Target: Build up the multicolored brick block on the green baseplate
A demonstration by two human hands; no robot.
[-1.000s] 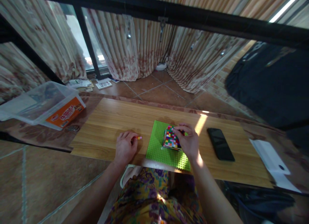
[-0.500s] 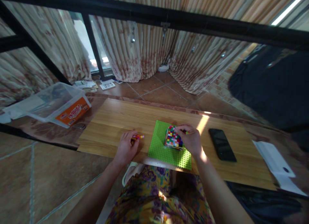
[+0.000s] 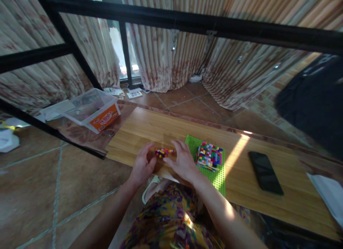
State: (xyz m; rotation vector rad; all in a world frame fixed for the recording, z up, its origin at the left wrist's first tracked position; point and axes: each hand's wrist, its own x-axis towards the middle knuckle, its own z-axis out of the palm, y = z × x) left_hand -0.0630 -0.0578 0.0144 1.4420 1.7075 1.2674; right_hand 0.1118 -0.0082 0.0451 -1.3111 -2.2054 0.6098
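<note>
A small pile of loose toy bricks (image 3: 163, 153) in orange, yellow, pink and purple lies on the wooden board. On its left side is my left hand (image 3: 144, 162), fingers curved and apart. My right hand (image 3: 183, 162) stands on the other side of the pile, with thumb and fingers spread. Neither hand holds anything that I can see. Right of my right hand, a block built of many-coloured bricks (image 3: 210, 155) sits on the green studded baseplate (image 3: 220, 181). My right hand and forearm cover part of the baseplate's left side.
A black phone (image 3: 265, 173) lies on the wooden board (image 3: 150, 122), to the right. A clear plastic box (image 3: 92, 106) with an orange label stands beyond the board's left end. White paper (image 3: 328, 195) is at the right edge. A black metal bar (image 3: 182, 18) crosses above.
My right hand has left the brick block and moved left to the loose bricks. My left hand has opened beside them. The view has turned left.
</note>
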